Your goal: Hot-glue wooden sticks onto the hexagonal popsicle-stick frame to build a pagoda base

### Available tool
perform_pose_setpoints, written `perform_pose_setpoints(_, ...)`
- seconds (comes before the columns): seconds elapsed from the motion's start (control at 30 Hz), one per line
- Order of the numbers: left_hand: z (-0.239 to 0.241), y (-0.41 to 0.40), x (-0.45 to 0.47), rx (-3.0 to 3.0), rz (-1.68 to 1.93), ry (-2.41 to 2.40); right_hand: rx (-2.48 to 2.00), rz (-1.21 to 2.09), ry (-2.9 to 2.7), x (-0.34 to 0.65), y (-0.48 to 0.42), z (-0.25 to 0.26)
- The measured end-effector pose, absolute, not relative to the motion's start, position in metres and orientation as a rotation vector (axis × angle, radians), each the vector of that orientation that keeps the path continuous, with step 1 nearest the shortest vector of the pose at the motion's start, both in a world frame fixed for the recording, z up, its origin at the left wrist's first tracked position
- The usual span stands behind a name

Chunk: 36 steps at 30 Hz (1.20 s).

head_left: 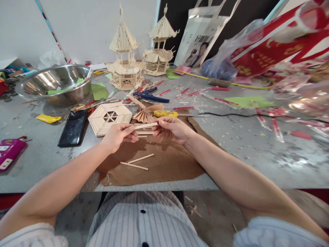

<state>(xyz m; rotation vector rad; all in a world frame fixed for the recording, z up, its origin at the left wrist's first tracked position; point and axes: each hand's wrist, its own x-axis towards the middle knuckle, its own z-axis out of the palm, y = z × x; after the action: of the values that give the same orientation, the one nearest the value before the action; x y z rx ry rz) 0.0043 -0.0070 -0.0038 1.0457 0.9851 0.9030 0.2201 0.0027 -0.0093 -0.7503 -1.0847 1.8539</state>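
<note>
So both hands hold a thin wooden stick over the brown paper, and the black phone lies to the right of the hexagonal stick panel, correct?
Not quite. In the head view the black phone lies left of the hexagonal stick panel. The left hand and right hand do hold the thin wooden stick over the brown paper.

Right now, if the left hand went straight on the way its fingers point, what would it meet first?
Probably the right hand. The left hand points to the person's right along the thin wooden stick that both hands hold, and the right hand's fingers grip its other end. Depth looks about equal, though one view cannot confirm it.
</note>
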Motion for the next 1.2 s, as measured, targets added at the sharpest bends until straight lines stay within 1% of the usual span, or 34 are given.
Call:
perform_pose_setpoints(0.4, -0.003, -0.008, 0.004, 1.098, 0.901, 1.003, -0.793, 1.806, -1.088, 0.218, 0.004, -0.012)
perform_pose_setpoints(0.5, -0.003, -0.009, 0.005, 1.129, 0.919, 1.023, -0.809, 1.711, -1.167, 0.218, 0.001, -0.008)
perform_pose_setpoints(0.77, -0.006, -0.011, 0.007, 1.276, 0.982, 1.066, -0.976, 1.282, -1.434, 0.211, -0.003, -0.008)
perform_pose_setpoints(0.97, -0.009, -0.01, 0.004, 1.411, 0.967, 1.027, -1.002, 1.21, -1.439, 0.21, -0.002, -0.012)
perform_pose_setpoints(1.2, -0.008, -0.012, 0.003, 1.55, 0.973, 1.094, -0.984, 1.166, -1.484, 0.211, -0.002, -0.014)
